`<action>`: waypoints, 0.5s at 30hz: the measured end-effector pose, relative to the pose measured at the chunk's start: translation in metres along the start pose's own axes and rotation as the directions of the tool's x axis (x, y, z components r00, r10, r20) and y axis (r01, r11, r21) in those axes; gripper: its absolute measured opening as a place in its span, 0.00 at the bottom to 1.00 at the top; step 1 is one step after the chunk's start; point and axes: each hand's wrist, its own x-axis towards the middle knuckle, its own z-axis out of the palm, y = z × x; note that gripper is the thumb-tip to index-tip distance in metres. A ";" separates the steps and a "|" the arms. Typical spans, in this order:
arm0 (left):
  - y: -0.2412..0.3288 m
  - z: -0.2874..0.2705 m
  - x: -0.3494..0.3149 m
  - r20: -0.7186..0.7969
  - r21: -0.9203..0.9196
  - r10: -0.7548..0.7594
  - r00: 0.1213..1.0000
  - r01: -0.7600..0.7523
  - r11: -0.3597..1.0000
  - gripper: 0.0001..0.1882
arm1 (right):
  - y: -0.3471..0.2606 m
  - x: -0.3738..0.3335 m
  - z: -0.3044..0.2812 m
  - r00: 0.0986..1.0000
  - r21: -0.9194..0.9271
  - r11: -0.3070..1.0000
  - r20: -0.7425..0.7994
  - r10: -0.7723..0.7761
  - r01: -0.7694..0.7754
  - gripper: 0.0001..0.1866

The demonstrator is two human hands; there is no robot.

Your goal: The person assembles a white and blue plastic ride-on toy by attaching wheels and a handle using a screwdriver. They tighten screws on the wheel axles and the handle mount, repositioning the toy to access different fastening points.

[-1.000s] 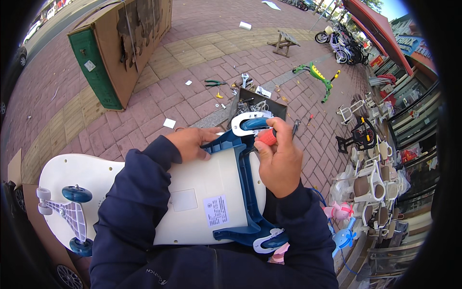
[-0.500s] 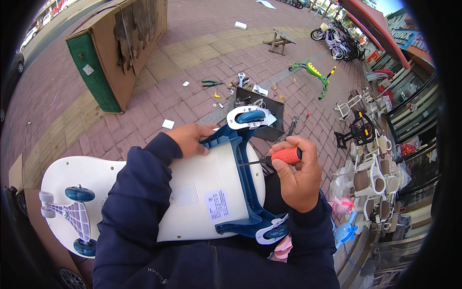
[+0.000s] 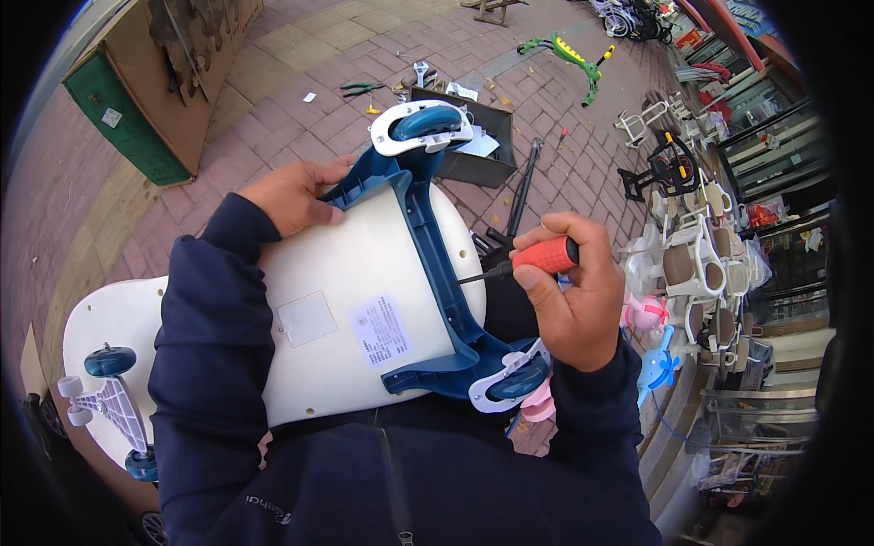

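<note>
A white ride-on swing car (image 3: 305, 259) lies upside down across my lap. Its dark blue rear axle frame (image 3: 439, 264) runs across the body, with a white-mounted wheel (image 3: 428, 123) at the far end and another wheel (image 3: 519, 378) at the near end. My left hand (image 3: 296, 196) grips the car's far edge beside the frame, thumb on top of it. In my right hand (image 3: 583, 300) is a screwdriver (image 3: 546, 256) with a red handle, its shaft pointing left to the frame's middle. The tip meets the frame; any screw there is too small to see. Front wheels (image 3: 110, 360) sit at the left.
An open dark toolbox (image 3: 487, 168) stands on the brick paving beyond the car, with pliers (image 3: 361, 88) and an adjustable wrench (image 3: 420, 71) around it. A large cardboard box (image 3: 137, 100) is at the far left. A green scooter-like toy (image 3: 574, 59) and several children's seats (image 3: 696, 264) are at the right.
My view has tilted and shifted, so the car and both hands appear farther left and higher. The screwdriver still reaches the axle frame, and my left hand keeps its grip.
</note>
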 end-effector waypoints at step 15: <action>0.019 0.003 -0.009 -0.020 -0.078 -0.045 0.999 0.044 0.996 0.34 | -0.001 -0.038 -0.009 0.998 -0.022 1.000 0.063 0.016 -0.015 0.26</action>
